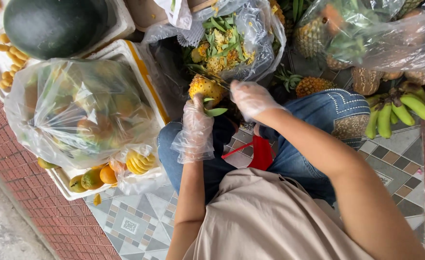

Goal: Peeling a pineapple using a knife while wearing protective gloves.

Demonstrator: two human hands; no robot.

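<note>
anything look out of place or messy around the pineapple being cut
One small yellow fruit piece lies loose on the patterned tile floor, outside the white foam tray. Otherwise nothing stands out: the left hand in a clear plastic glove steadies the partly peeled yellow pineapple, the gloved right hand beside it.

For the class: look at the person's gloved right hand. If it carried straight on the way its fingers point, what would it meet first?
The right hand points up-left, so it would probably meet the partly peeled pineapple that the left hand holds; depth is hard to judge.
</note>
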